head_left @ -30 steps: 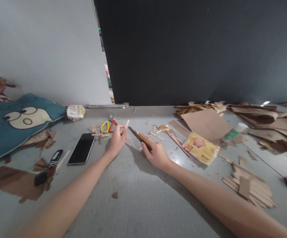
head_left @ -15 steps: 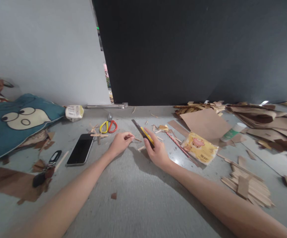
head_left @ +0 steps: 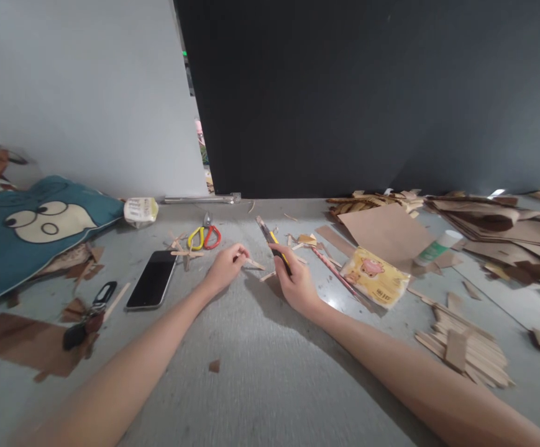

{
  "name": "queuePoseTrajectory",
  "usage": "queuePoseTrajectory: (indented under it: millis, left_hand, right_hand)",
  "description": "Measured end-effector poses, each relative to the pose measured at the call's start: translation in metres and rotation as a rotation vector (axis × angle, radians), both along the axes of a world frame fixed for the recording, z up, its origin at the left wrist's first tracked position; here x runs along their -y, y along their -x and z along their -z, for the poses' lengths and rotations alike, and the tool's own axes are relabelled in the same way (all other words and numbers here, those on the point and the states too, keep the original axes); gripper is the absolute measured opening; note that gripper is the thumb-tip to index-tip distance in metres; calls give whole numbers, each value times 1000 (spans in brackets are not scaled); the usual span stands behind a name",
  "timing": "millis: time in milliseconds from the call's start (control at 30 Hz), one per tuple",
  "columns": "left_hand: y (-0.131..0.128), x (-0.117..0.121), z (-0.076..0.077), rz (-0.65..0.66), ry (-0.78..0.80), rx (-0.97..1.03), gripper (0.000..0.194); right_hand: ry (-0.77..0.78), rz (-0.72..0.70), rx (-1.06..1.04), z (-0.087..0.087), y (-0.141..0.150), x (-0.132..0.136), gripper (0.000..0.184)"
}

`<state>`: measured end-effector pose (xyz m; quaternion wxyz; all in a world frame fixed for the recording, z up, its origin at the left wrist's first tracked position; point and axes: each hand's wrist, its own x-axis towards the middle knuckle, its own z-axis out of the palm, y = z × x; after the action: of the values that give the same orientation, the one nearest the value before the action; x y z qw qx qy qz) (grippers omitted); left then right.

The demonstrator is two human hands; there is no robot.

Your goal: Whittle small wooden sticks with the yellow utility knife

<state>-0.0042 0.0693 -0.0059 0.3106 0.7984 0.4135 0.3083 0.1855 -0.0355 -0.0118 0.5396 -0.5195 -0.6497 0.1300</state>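
Between the fingertips of my left hand (head_left: 225, 268) is a wooden craft stick (head_left: 255, 264), its free end pointing right, low over the table. My right hand (head_left: 296, 282) is closed around a yellow and black utility knife (head_left: 276, 248), with the blade aimed up and away to the left. The blade stands apart from the stick. Just below the knife hand's fingers, another short stick piece (head_left: 267, 276) lies on the table. Left of my left hand lie a small cluster of crossed sticks (head_left: 187, 253) and scissors (head_left: 204, 237) with yellow and red handles.
A phone (head_left: 152, 280), keys (head_left: 87, 320) and a blue cartoon cushion (head_left: 46, 230) are on the left. To the right lie a yellow tissue pack (head_left: 376, 277), a glue stick (head_left: 439, 248), brown cardboard (head_left: 381, 230) and a stack of craft sticks (head_left: 477, 351). A dark panel (head_left: 372, 99) rises behind.
My left hand has lowered the stick from upright to nearly flat, pointing right. The knife in my right hand has swung to point more away from me, its blade drawing off from the stick.
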Motion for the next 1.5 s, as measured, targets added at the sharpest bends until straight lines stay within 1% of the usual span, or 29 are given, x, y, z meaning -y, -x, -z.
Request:
queuePoseTrajectory:
  millis: [133, 300, 400, 467, 567, 633, 700, 833, 967, 1200, 1500]
  left_hand:
    - [0, -1, 0, -25, -38, -11, 14]
    - [1, 1, 0, -12, -57, -10, 13]
    - [0, 2, -1, -10, -27, 44, 15]
    - [-1, 1, -1, -44, -13, 106, 17]
    - [-1, -2, 1, -140, 15, 207, 19]
    - [0, -6, 3, -191, 66, 282, 22]
    - [1, -9, 5, -219, 125, 376, 27]
    - [3, -10, 4, -246, 182, 508, 35]
    - [3, -8, 2, -255, 195, 523, 35]
    - [2, -7, 0, -259, 196, 530, 35]
    - [3, -8, 3, -256, 168, 521, 35]
  right_hand:
    - [18, 2, -9, 0, 0, -1, 34]
    - [63, 5, -13, -1, 0, 1, 36]
    - [71, 5, 1, -1, 0, 1, 37]
    - [49, 2, 25, 0, -1, 0, 40]
    - [21, -46, 164, 1, -5, -1, 49]
    - [31, -84, 311, 2, -8, -2, 54]
    - [57, -100, 414, 3, -10, -3, 56]
    - [76, -124, 459, 7, -10, -5, 54]
    - [85, -132, 470, 10, -8, -4, 54]
    - [93, -110, 459, 9, -8, -3, 55]
    - [86, -106, 449, 11, -7, -4, 56]
